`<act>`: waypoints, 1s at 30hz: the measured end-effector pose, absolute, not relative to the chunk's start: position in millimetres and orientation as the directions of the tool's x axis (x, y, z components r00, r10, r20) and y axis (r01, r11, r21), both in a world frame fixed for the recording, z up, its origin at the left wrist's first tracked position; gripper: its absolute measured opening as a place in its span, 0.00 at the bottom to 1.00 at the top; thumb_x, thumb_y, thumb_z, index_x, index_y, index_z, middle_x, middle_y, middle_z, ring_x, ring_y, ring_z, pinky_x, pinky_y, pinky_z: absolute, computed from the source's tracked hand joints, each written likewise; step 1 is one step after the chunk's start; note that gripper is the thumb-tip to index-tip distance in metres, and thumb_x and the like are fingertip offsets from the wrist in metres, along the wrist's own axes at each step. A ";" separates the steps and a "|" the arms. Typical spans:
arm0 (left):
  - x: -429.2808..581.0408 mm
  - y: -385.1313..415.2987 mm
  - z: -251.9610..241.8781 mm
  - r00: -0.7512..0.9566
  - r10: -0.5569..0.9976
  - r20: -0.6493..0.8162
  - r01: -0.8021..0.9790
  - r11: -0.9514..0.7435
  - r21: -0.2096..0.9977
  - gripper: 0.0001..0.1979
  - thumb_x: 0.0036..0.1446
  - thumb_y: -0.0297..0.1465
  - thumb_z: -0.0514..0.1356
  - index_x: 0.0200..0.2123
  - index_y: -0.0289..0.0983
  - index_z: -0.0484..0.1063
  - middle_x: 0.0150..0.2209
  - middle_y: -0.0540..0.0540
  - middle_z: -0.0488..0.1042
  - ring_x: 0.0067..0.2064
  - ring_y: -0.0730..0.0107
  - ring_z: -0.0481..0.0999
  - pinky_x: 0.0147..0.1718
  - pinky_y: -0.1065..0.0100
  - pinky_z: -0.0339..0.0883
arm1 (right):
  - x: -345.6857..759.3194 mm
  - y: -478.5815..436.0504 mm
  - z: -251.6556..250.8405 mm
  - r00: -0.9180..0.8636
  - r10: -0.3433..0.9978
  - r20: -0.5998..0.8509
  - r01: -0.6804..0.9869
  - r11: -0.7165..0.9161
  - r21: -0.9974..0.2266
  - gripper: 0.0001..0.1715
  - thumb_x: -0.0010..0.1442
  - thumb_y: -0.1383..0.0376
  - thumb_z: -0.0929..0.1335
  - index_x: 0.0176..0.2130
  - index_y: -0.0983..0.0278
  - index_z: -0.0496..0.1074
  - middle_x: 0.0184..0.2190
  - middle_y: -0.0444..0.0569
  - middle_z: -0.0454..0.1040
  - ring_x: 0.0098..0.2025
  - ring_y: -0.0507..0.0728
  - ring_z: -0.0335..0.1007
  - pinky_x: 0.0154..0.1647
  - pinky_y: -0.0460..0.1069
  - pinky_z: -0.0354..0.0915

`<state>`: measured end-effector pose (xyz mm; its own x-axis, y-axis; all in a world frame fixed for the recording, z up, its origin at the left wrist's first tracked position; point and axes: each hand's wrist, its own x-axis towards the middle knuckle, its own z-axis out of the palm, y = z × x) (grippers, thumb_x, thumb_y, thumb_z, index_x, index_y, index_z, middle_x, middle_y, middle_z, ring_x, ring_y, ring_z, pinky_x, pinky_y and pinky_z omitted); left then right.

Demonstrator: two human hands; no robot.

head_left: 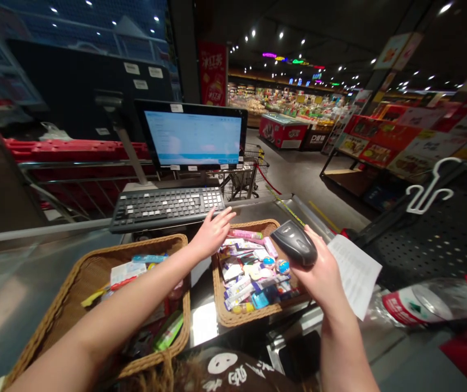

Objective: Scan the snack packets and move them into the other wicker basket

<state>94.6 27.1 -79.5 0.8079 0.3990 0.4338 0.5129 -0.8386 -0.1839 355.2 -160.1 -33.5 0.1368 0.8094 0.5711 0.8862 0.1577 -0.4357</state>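
My right hand (322,268) is wrapped round a black handheld barcode scanner (296,243), held over the right side of a wicker basket (250,320) full of small packaged sweets. My left hand (214,233) hovers with fingers stretched out near the right end of a black keyboard (168,206); whether a fingertip touches a key I cannot tell. Under my left forearm stands a larger wicker basket (60,305) with assorted packets, partly hidden by the arm. Behind the keyboard a lit monitor (196,137) shows a pale blue screen.
A printed paper sheet (356,275) lies right of my right wrist. Farther right is a clear plastic bottle (425,302) with a red label. A white hook (427,190) hangs on a black perforated panel. Shopping carts (90,190) stand behind the counter on the left.
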 end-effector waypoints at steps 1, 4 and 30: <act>85.6 25.2 -70.7 0.794 0.396 0.461 0.527 -0.827 -0.196 0.16 0.67 0.25 0.46 0.37 0.34 0.73 0.66 0.38 0.63 0.70 0.55 0.55 0.69 0.40 0.37 | 351.4 -158.3 -31.5 0.118 0.807 0.579 0.888 0.176 -0.426 0.32 0.53 0.62 0.69 0.57 0.63 0.65 0.57 0.59 0.71 0.67 0.70 0.58 0.67 0.70 0.53; 60.5 16.6 -47.1 0.747 0.393 0.536 0.564 -0.802 -0.198 0.15 0.68 0.27 0.47 0.36 0.35 0.72 0.67 0.39 0.62 0.71 0.56 0.53 0.69 0.40 0.32 | 338.2 -152.3 -24.1 0.068 0.788 0.611 0.883 0.238 -0.405 0.31 0.53 0.63 0.69 0.57 0.64 0.65 0.57 0.59 0.71 0.67 0.70 0.58 0.67 0.70 0.54; -114.1 -32.9 22.8 0.485 0.462 0.742 0.844 -0.468 -0.261 0.11 0.66 0.28 0.51 0.34 0.37 0.72 0.67 0.39 0.61 0.69 0.56 0.57 0.69 0.42 0.30 | 203.6 -127.1 33.3 -0.206 0.645 0.735 0.813 0.531 -0.238 0.26 0.55 0.64 0.67 0.55 0.62 0.68 0.56 0.58 0.71 0.66 0.73 0.57 0.64 0.73 0.56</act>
